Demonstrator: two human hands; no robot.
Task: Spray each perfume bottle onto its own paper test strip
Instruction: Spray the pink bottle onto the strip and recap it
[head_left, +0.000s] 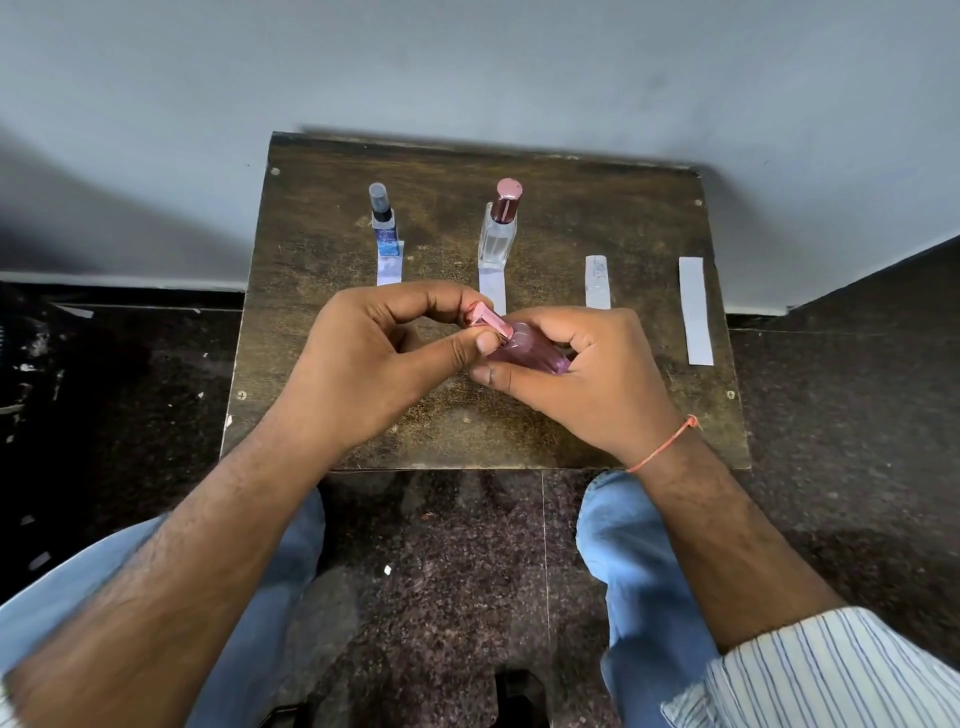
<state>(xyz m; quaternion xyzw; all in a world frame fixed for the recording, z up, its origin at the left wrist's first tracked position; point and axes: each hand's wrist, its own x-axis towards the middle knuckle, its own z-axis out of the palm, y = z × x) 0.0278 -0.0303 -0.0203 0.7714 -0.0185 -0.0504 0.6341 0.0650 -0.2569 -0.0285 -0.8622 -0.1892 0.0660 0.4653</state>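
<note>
Hands (363, 358) (576, 374) grip pink bottle (530, 353), pinching cap (488, 319).

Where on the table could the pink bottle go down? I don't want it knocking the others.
Bare wood lies between the third strip and the far-right strip, and along the table's left edge beside the blue bottle. It is crowded around the clear bottle and both hands.

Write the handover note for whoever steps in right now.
Left hand: pinches the pink cap.
Right hand: grips the pink bottle, tilted above the table.
Blue bottle and clear bottle stand capped on the far ends of their strips.
Third strip looks marked; fourth strip looks plain.
Whether any strip has been sprayed cannot be told.
</note>
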